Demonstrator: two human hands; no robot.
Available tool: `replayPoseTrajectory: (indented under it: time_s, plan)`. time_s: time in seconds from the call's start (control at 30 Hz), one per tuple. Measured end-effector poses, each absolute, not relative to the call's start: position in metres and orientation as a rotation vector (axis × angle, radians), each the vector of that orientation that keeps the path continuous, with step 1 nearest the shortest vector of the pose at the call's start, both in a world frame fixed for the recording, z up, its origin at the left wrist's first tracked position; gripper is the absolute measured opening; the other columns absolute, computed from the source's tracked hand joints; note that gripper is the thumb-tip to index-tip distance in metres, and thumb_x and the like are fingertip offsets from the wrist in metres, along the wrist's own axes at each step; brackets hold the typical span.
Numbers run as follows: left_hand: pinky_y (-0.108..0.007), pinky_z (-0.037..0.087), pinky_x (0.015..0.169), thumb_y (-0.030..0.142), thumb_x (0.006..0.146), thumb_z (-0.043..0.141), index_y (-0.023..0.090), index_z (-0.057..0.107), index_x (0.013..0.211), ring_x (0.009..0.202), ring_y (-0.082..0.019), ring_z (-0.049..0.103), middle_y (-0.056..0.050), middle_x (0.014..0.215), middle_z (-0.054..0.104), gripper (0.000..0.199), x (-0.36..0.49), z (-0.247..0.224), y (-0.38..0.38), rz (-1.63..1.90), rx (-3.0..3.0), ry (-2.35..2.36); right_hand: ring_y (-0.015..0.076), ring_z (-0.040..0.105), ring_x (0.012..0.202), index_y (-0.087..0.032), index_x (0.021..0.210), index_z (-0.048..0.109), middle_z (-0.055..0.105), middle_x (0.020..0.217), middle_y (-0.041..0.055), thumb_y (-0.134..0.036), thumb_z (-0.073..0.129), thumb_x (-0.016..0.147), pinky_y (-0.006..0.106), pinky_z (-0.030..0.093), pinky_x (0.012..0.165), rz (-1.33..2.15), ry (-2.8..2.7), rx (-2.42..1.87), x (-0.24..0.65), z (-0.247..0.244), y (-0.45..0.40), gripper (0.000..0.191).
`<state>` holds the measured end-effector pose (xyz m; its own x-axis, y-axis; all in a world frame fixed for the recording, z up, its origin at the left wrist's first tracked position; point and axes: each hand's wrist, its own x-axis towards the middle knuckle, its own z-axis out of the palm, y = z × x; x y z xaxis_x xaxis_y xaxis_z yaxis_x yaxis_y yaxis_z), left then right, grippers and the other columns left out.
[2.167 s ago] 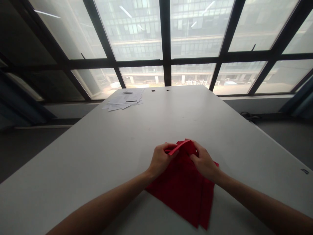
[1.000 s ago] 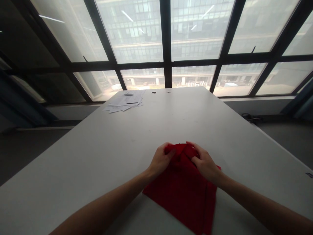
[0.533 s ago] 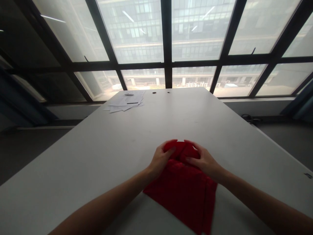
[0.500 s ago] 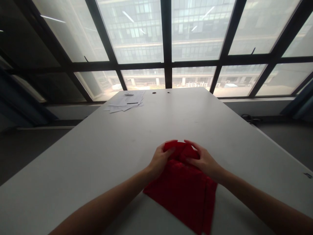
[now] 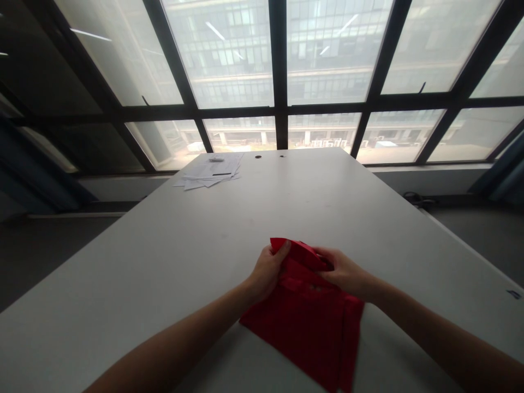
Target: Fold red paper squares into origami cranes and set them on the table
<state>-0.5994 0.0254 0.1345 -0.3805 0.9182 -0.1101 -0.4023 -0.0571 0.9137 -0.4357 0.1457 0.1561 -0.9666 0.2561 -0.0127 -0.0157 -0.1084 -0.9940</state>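
- Far ahead and to the left of the left hand (image 5: 268, 269), near the far edge of the table (image 5: 164, 262), lies a loose pile of papers (image 5: 210, 169). It is well apart from both hands.
- The left hand is closed on the red bag (image 5: 305, 311). Its thumb and fingers pinch the far left corner of the bag's mouth and lift this edge a little off the table.
- The bag lies flat on the table just in front of the person, between the two hands and below them. Its near part reaches toward the lower edge of the view, and a handle hole shows near the top, just right of the left hand.
- The right hand (image 5: 346, 272) is on the far right side of the bag's mouth. The fingers are curled on the fabric and seem to go under the top layer. I judge that it grips the bag, but the fingertips are partly hidden.
- Two small round holes (image 5: 269, 156) are in the table, far ahead of the hands.
- What could go wrong: the fabric looks thin and the two layers lie close together, so one hand may pinch both layers at once and the mouth will stay flat.
- The grip of the left hand is only on a small corner. If the right hand pulls sideways, this corner may slip out.
- The table looks smooth, so the whole bag may slide toward the person instead of spreading.
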Motion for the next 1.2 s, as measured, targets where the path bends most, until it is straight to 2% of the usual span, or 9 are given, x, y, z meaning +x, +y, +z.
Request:
replayPoseTrajectory:
  time_s: [0.07,0.17,0.33,0.4,0.5,0.67,0.9,1.07,1.2]
  plan:
    - [-0.025,0.051,0.057,0.053,0.084,0.068,0.011,0.069,0.083,0.06,-0.016,0.064,-0.008,0.074,0.072,0.043,-0.597,0.135,0.026,1.685,0.669,1.314,0.0247,0.068,0.096,-0.018,0.121,0.066,0.072,0.109,0.0091,-0.035,0.073,0.082,0.037,0.056,0.083,2.221,-1.929,-0.323,-0.436,0.151,0.146,0.043]
    - [-0.023,0.049,0.055,0.051,0.082,0.071,0.01,0.07,0.078,0.06,-0.015,0.063,-0.007,0.071,0.071,0.041,-0.595,0.137,0.026,1.724,0.75,1.465,0.0219,0.069,0.084,-0.017,0.121,0.064,0.072,0.103,0.01,-0.04,0.069,0.087,0.036,0.056,0.076,2.275,-1.887,-0.374,-0.436,0.144,0.147,0.042]
    - [-0.031,0.054,0.075,0.044,0.084,0.071,0.016,0.068,0.118,0.083,-0.021,0.068,-0.009,0.096,0.073,0.044,-0.602,0.136,0.025,1.715,0.87,1.412,0.0166,0.066,0.069,-0.015,0.105,0.068,0.072,0.085,0.0054,-0.029,0.08,0.076,0.028,0.053,0.064,2.316,-1.871,-0.427,-0.433,0.142,0.148,0.034]
    - [-0.032,0.053,0.081,0.042,0.088,0.066,0.018,0.065,0.125,0.09,-0.022,0.067,-0.009,0.102,0.072,0.044,-0.608,0.135,0.025,1.739,0.918,1.396,0.0156,0.065,0.068,-0.015,0.106,0.068,0.072,0.085,0.0049,-0.027,0.079,0.076,0.027,0.053,0.063,2.351,-1.839,-0.433,-0.433,0.143,0.149,0.034]
    - [-0.031,0.05,0.084,0.04,0.094,0.057,0.016,0.07,0.119,0.094,-0.021,0.063,-0.009,0.103,0.069,0.037,-0.616,0.136,0.024,1.794,1.027,1.454,0.0145,0.064,0.067,-0.015,0.11,0.067,0.071,0.088,0.0051,-0.024,0.079,0.075,0.026,0.053,0.062,2.341,-1.847,-0.423,-0.434,0.144,0.151,0.038]
    - [-0.023,0.045,0.07,0.032,0.09,0.062,0.019,0.076,0.111,0.081,-0.015,0.055,-0.004,0.093,0.061,0.028,-0.622,0.138,0.024,1.782,1.217,1.635,0.0155,0.065,0.069,-0.015,0.115,0.066,0.072,0.09,0.0056,-0.024,0.077,0.077,0.027,0.053,0.063,2.261,-1.871,-0.454,-0.435,0.145,0.153,0.04]
    - [-0.029,0.05,0.071,0.032,0.085,0.065,0.016,0.07,0.117,0.075,-0.017,0.061,-0.006,0.085,0.067,0.036,-0.62,0.131,0.027,1.756,0.679,1.301,0.0199,0.067,0.078,-0.017,0.12,0.065,0.072,0.105,0.008,-0.025,0.076,0.075,0.031,0.054,0.068,2.098,-1.986,-0.421,-0.434,0.145,0.154,0.047]
    - [-0.03,0.05,0.082,0.037,0.088,0.068,0.016,0.068,0.12,0.095,-0.022,0.065,-0.012,0.105,0.071,0.038,-0.618,0.137,0.025,1.683,0.786,0.983,0.0158,0.063,0.067,-0.014,0.105,0.068,0.072,0.085,0.0057,-0.03,0.079,0.074,0.028,0.051,0.064,2.306,-1.836,-0.508,-0.433,0.138,0.157,0.036]
    - [-0.031,0.051,0.078,0.04,0.09,0.066,0.012,0.071,0.109,0.089,-0.022,0.067,-0.013,0.1,0.072,0.033,-0.615,0.133,0.026,1.631,0.844,1.007,0.0144,0.061,0.066,-0.014,0.106,0.068,0.07,0.082,0.0041,-0.03,0.08,0.073,0.026,0.049,0.062,2.351,-1.801,-0.485,-0.432,0.14,0.156,0.038]
